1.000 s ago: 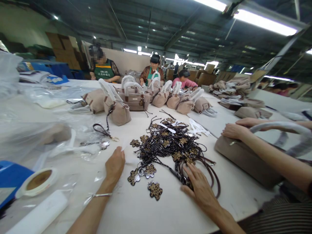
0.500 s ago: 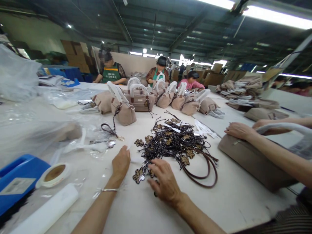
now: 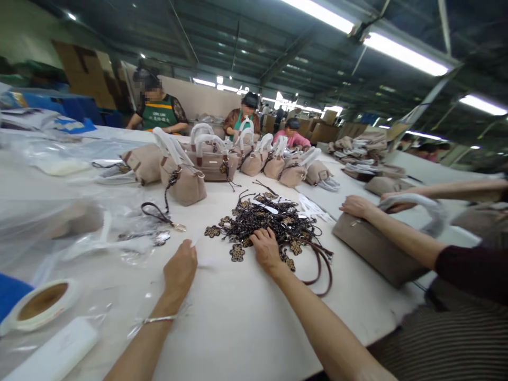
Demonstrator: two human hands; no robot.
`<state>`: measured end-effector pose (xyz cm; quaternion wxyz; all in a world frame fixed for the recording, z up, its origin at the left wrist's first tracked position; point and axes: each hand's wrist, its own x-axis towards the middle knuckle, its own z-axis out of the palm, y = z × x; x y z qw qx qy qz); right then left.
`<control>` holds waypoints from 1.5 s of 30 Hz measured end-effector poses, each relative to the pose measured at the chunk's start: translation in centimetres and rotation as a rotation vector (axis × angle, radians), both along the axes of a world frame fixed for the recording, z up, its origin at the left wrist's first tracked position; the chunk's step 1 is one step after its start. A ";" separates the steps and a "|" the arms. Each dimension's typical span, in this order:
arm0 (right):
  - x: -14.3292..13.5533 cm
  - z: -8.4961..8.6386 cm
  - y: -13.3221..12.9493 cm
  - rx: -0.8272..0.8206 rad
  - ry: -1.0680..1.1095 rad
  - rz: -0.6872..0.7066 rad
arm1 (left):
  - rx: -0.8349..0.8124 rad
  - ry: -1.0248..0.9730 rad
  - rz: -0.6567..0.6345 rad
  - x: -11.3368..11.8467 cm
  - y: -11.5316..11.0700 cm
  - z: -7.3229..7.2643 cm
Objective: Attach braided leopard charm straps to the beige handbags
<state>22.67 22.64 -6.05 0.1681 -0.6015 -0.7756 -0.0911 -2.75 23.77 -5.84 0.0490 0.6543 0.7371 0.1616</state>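
My left hand (image 3: 180, 270) is closed, thumb and fingers pinching a thin whitish strip (image 3: 193, 244) above the table. My right hand (image 3: 268, 251) reaches into the near side of a heap of black-and-white braided charms (image 3: 273, 217), its fingers bent around some of the cords; the fingertips are partly hidden. Left of it lies a leopard-print flower-shaped charm (image 3: 237, 253). A dark wrist strap with a gold clasp (image 3: 179, 227) rests beyond my left hand. Brown leather straps (image 3: 327, 272) curve out of the heap's right side.
Beige handbags (image 3: 186, 185) with wrapped handles stand behind the heap. At right a co-worker's hands (image 3: 357, 206) rest on a taupe bag (image 3: 377, 248). A tape roll (image 3: 43, 304), white box (image 3: 59, 349) and clear plastic bags (image 3: 35, 233) lie left. Several people sit across the table.
My right hand has moved forward and right into the heap, and the leopard-print charm beside it has shifted the same way. My left hand keeps its pinch. The view has turned right.
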 end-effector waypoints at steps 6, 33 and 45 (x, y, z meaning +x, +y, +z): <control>0.7 1.1 -5.6 0.090 0.056 0.013 | -0.010 0.012 -0.018 0.0 0.1 0.2; 13.7 32.3 -2.6 0.162 0.940 -0.161 | -0.022 -0.071 -0.084 -0.8 0.1 0.1; 5.2 32.0 -5.9 -0.331 1.451 0.225 | -0.013 -0.071 -0.075 -1.0 0.1 0.0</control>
